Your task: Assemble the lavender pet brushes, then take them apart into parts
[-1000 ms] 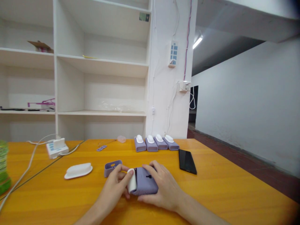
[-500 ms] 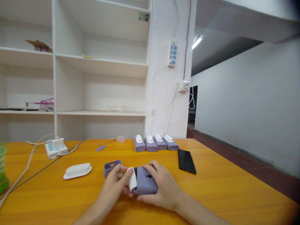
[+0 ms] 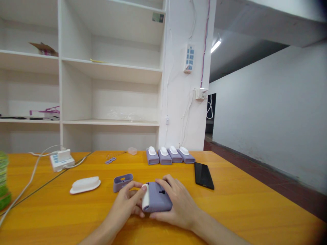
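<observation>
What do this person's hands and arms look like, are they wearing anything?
Both are bare: the left hand and right hand wear no gloves, and no rings, watch or bands show. The forearms are uncovered to the picture's lower edge, with no sleeves in view.

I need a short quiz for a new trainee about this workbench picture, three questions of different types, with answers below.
1. True or false: the black phone lies to the right of the person's hands.
2. How many finished purple units with white tops stand in the row at the back of the table?
3. Which hand presses the white cap on the end of the purple case?
A. the left hand
B. the right hand
C. neither

Key
1. True.
2. Four.
3. A; the right hand rests on the case and steadies it.
</observation>
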Available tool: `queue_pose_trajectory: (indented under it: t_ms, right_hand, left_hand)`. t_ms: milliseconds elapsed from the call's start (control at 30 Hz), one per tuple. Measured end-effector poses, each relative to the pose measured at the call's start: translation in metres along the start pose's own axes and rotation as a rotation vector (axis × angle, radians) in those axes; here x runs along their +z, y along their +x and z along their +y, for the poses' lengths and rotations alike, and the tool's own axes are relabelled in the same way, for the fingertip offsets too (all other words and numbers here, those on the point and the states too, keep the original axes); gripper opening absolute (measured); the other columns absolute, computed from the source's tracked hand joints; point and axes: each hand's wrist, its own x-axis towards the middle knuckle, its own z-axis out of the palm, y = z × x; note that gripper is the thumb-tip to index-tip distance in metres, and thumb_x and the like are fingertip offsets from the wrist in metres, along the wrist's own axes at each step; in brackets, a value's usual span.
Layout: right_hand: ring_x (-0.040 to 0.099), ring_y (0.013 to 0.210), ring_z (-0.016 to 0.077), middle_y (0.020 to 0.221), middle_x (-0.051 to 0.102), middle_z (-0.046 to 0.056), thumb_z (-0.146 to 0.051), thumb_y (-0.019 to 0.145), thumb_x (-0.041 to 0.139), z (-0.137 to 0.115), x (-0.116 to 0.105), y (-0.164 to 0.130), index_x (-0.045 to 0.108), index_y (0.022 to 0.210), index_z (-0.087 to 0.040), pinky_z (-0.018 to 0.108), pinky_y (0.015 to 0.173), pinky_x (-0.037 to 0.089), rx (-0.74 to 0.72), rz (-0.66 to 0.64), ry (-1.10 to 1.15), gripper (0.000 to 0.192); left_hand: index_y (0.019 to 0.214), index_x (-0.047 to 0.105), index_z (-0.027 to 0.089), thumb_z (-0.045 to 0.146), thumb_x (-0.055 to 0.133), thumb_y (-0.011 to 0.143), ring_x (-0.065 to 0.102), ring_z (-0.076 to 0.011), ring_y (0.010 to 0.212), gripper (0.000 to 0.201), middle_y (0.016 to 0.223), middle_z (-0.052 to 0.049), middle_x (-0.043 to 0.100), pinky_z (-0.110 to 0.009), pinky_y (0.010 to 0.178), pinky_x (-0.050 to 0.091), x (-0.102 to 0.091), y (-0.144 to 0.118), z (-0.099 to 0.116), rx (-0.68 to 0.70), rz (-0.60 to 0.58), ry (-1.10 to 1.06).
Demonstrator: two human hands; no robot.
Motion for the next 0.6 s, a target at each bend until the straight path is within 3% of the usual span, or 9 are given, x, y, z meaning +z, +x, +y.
queue_pose_trajectory:
  t_ms: [200, 600]
  right_hand:
    - [0.057, 0.113, 0.0328, 0.128, 0.055, 0.010, -0.062, 0.064, 0.085, 0.0003, 0.0019, -0.0013, 0.046, 0.142, -0.027, 0.050, 0.101, 0.046, -0.008, 0.007, -0.042, 0.093]
    - [0.056, 0.114, 0.0344, 0.128, 0.055, 0.011, -0.060, 0.062, 0.086, -0.0032, -0.0006, -0.0004, 0.048, 0.138, -0.028, 0.052, 0.100, 0.046, -0.007, 0.015, -0.106, 0.091]
  left_hand:
    - [0.098, 0.054, 0.020, 0.067, 0.079, 0.070, 0.062, -0.0141, 0.043, 0.060, 0.060, 0.003, 0.066, -0.023, 0.041, 0.053, 0.0012, -0.0077, 0.0040, 0.034, -0.056, 0.064]
    - [0.097, 0.054, 0.017, 0.066, 0.077, 0.070, 0.056, -0.0107, 0.041, 0.061, 0.058, 0.002, 0.067, -0.019, 0.040, 0.045, -0.0004, -0.0054, 0.0066, 0.083, -0.050, 0.143]
